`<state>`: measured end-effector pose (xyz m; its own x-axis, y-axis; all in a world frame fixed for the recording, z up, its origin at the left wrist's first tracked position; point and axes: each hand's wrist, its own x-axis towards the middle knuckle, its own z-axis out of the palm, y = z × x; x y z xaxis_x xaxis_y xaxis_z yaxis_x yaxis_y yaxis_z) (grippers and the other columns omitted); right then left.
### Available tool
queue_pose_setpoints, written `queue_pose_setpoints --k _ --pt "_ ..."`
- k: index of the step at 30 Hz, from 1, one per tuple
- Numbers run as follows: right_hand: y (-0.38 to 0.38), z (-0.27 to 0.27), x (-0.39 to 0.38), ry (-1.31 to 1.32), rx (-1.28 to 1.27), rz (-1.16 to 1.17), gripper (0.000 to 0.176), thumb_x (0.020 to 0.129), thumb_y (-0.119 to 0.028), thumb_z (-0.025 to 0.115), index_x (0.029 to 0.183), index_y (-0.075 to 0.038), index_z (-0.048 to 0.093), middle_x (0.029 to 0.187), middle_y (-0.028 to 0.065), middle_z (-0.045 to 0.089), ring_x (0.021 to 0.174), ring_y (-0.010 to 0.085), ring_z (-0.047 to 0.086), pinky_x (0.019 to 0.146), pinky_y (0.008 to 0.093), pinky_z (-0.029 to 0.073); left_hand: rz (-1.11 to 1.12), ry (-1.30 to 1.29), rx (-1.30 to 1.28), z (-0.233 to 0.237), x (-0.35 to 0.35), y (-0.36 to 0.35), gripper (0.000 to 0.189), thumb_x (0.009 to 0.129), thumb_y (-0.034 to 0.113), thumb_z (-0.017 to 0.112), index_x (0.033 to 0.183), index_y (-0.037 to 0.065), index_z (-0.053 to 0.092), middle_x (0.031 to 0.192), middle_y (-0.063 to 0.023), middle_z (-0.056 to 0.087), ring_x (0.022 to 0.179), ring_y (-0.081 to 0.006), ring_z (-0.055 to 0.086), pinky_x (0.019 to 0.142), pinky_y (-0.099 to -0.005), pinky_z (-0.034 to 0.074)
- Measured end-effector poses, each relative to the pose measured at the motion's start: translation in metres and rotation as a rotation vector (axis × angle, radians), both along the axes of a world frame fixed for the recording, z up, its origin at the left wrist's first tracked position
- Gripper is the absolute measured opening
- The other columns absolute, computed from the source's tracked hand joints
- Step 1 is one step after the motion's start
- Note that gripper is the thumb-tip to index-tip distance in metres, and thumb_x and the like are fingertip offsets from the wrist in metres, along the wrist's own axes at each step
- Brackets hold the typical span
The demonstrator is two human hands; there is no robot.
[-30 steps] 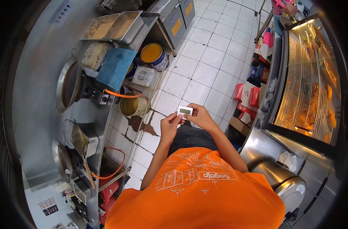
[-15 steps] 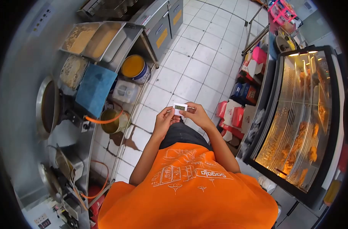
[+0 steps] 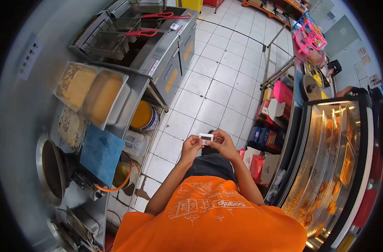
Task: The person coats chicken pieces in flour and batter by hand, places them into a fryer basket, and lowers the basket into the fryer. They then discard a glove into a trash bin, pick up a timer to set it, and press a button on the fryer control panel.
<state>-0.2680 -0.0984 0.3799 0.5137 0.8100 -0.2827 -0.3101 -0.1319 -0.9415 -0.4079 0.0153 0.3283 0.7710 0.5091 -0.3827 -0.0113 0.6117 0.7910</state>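
A small white device with a dark display (image 3: pixel 206 139) is held up between my two hands, in front of my orange shirt. My left hand (image 3: pixel 192 147) pinches its left edge between closed fingers. On its right side, the thumb and fingers of my right hand (image 3: pixel 223 144) grip the casing, the thumb low on its front. Nothing readable shows on the display.
Metal trays (image 3: pixel 103 95) of breading, a blue cloth (image 3: pixel 102 149) and a wok (image 3: pixel 52 168) are at the left, with fryers (image 3: pixel 132 50) beyond. A lit glass food case (image 3: pixel 321 168) stands at the right. Another person's arm (image 3: pixel 344 91) shows behind it.
The view has tipped up, bringing the fryer baskets and far floor into sight. My hands and the device appear lower and slightly further right, with the grip kept.
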Motion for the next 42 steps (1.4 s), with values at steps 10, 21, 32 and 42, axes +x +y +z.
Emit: queue_pose_setpoints --k 10,21,32,42 --pt "0.157 -0.027 0.167 -0.017 0.068 0.163 0.022 0.088 -0.003 0.072 0.107 0.002 0.062 0.094 0.0045 0.068 0.086 0.0086 0.064 0.076 0.0233 0.052 0.083 0.053 0.267 0.001 0.158 0.154 0.008 0.097 0.007 0.06 0.1 0.006 0.053 0.09 -0.0048 0.064 0.076 -0.0096 0.057 0.07 -0.0228 0.046" --pt "0.318 0.007 0.341 -0.089 0.067 0.532 0.044 0.079 -0.015 0.082 0.116 0.0 0.065 0.104 0.0083 0.069 0.096 0.0144 0.065 0.087 0.029 0.052 -0.03 0.332 1.023 0.087 0.296 0.293 0.017 0.085 -0.003 0.062 0.102 0.001 0.062 0.095 -0.0133 0.068 0.088 -0.0315 0.067 0.078 -0.0331 0.051" --pt "0.453 -0.012 0.442 -0.265 -0.025 0.464 0.022 0.083 -0.009 0.078 0.099 0.003 0.067 0.096 0.0095 0.071 0.091 0.0138 0.068 0.082 0.0262 0.054 0.035 0.29 0.912 0.041 0.4 0.431 0.017 0.082 -0.002 0.069 0.098 0.001 0.064 0.097 -0.0103 0.064 0.09 -0.0236 0.065 0.075 -0.0323 0.052" --pt "0.551 -0.023 0.537 -0.878 0.136 0.512 0.027 0.075 -0.002 0.076 0.102 -0.005 0.069 0.098 0.01 0.068 0.093 0.027 0.064 0.082 0.0352 0.052 0.138 0.193 0.735 0.012 0.476 0.518 0.023 0.083 0.002 0.072 0.104 0.002 0.063 0.102 -0.0081 0.062 0.096 -0.0194 0.064 0.081 -0.0289 0.054"
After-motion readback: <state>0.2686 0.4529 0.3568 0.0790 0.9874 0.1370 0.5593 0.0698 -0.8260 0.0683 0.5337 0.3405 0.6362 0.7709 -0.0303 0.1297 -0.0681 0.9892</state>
